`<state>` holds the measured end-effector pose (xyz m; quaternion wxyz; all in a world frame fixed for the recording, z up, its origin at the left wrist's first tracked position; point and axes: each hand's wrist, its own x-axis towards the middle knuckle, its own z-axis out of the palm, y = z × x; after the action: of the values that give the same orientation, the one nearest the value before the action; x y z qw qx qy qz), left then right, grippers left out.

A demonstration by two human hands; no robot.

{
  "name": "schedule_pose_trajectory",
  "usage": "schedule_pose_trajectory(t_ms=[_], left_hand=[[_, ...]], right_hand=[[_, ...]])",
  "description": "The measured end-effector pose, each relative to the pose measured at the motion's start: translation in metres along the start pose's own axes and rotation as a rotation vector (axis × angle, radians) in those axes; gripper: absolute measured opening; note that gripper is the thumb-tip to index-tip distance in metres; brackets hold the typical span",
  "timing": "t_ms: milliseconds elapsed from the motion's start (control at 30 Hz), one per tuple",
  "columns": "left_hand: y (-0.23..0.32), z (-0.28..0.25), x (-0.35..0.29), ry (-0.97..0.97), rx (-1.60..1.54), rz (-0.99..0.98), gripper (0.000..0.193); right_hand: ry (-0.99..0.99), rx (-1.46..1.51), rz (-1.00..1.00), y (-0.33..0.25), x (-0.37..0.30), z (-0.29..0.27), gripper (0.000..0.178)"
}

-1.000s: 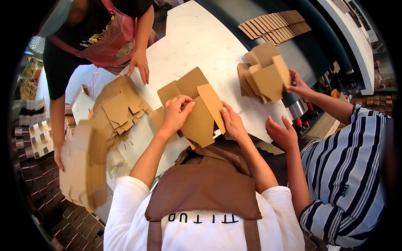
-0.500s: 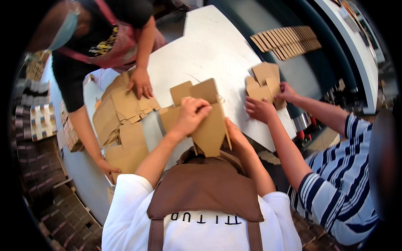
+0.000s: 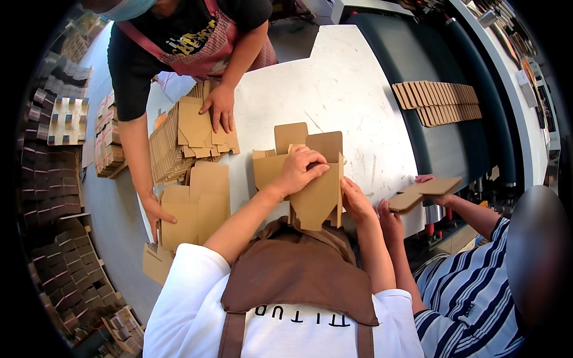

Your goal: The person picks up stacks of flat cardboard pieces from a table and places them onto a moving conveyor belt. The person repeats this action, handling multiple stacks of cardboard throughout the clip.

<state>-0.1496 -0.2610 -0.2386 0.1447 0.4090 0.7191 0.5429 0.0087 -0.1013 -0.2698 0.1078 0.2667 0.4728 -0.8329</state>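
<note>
A partly unfolded brown cardboard box [image 3: 313, 201], with its flaps standing up, is in front of me at the near edge of the white table [image 3: 322, 89]. The curled fingers of my left hand [image 3: 301, 171] grip over the front panel; their tips are partly hidden. At the box's right side, my right hand [image 3: 356, 201] holds the edge, thumb up, with its other fingers mostly out of sight behind the cardboard.
Across the table, a co-worker's hand [image 3: 219, 108] rests on a stack of flat cardboard boxes [image 3: 167, 146]. Another co-worker at right holds folded cardboard [image 3: 421, 192]. Rows of cardboard pieces [image 3: 439, 98] lie on a dark conveyor belt [image 3: 412, 51]. Bundled stacks [image 3: 74, 253] line the left floor.
My view has shifted, so the scene sits differently. Both my hands stay on the box. The right co-worker's folded cardboard has been tilted flat and moved nearer the table's right edge.
</note>
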Motion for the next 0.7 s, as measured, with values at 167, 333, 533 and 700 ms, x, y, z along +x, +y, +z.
schedule_pose_trajectory(t_ms=[167, 333, 533, 700], left_hand=[[-0.024, -0.032, -0.007, -0.033, 0.233, -0.02, 0.015], [-0.044, -0.044, -0.027, 0.126, 0.344, -0.122, 0.02], [-0.109, -0.023, -0.089, 0.317, 0.221, -0.611, 0.058], [-0.113, -0.001, -0.085, 0.234, 0.132, -0.9, 0.066]], right_hand=[[0.127, -0.038, -0.094, -0.016, 0.024, 0.021, 0.047], [0.097, -0.296, -0.181, -0.019, 0.063, 0.029, 0.039], [0.471, -1.194, -0.012, 0.021, 0.11, 0.018, 0.053], [0.523, -1.179, 0.117, 0.031, 0.102, 0.029, 0.059]])
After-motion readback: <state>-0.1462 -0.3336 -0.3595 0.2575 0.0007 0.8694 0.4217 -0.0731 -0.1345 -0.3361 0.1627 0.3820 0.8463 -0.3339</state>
